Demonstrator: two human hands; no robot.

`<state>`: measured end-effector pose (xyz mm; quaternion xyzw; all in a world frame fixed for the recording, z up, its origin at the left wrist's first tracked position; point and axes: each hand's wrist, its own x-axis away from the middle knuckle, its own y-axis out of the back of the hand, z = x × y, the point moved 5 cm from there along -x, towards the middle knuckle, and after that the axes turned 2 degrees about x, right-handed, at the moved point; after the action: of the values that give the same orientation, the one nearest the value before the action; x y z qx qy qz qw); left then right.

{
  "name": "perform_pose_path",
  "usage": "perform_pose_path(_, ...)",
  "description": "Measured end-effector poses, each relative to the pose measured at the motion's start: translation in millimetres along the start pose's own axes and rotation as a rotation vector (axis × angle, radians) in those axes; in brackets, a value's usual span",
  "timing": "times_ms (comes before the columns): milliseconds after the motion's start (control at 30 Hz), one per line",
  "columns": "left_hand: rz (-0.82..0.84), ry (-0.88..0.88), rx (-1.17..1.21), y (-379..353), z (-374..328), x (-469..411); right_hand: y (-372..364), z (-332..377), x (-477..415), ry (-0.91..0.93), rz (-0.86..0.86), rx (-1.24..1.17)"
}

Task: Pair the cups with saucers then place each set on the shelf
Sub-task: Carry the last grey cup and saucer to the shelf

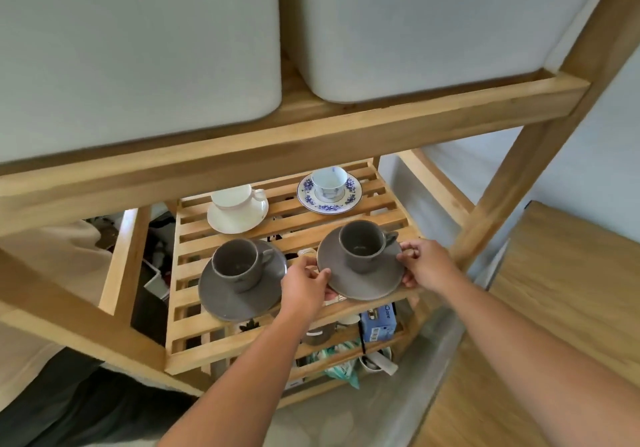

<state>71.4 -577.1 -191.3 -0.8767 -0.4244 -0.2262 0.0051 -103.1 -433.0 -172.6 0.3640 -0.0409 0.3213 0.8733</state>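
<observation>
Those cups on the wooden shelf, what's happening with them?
A person is putting cup-and-saucer sets on the slatted wooden shelf. Both hands hold the right grey saucer by its edges, left hand on one side and right hand on the other, with a grey cup sitting on it. Three more sets already rest there: another grey set beside it, a white set and a blue-flowered set behind.

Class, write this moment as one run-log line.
step: shelving grey set | left hand: grips saucer's left rim | right hand: grips right rim | right grey saucer: carries grey cup | slatted shelf: three other sets
</observation>
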Motion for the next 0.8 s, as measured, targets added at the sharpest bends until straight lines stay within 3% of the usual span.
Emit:
perform_pose_path(300,-0.112,0.05,0.043,-7,2,-22,-7,2,-40,0.014,0.003,0.028)
perform_pose_path(800,-0.146,-0.005,-0.035,-8,1,-22,-10,-3,-37,0.037,-0.076,0.024)
